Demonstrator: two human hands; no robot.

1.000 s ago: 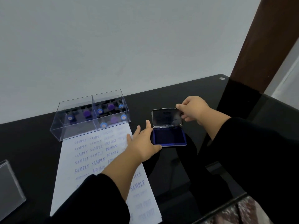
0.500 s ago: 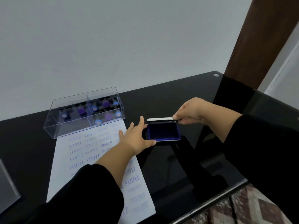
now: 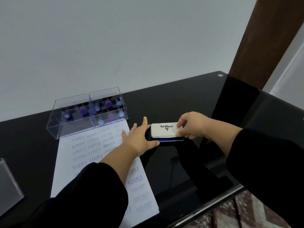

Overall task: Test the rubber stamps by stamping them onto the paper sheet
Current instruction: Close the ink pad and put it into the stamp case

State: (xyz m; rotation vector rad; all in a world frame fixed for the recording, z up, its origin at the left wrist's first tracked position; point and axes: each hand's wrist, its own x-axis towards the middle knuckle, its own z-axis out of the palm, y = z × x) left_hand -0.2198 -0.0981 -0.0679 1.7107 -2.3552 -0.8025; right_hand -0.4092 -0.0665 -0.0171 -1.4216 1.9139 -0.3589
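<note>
The person wears a black long-sleeved garment of plain, matte cloth. The left sleeve [image 3: 92, 191] is loose and wide, and it ends a little past the middle of the forearm, so the wrist stays bare. The right sleeve [image 3: 263, 158] is the same black and also ends on the forearm. The left hand [image 3: 139, 139] and the right hand [image 3: 192, 125] are bare, without gloves.

The right hand [image 3: 192, 127] pinches the ink pad [image 3: 166, 132] lid; the left hand [image 3: 139, 139] steadies its base.
</note>
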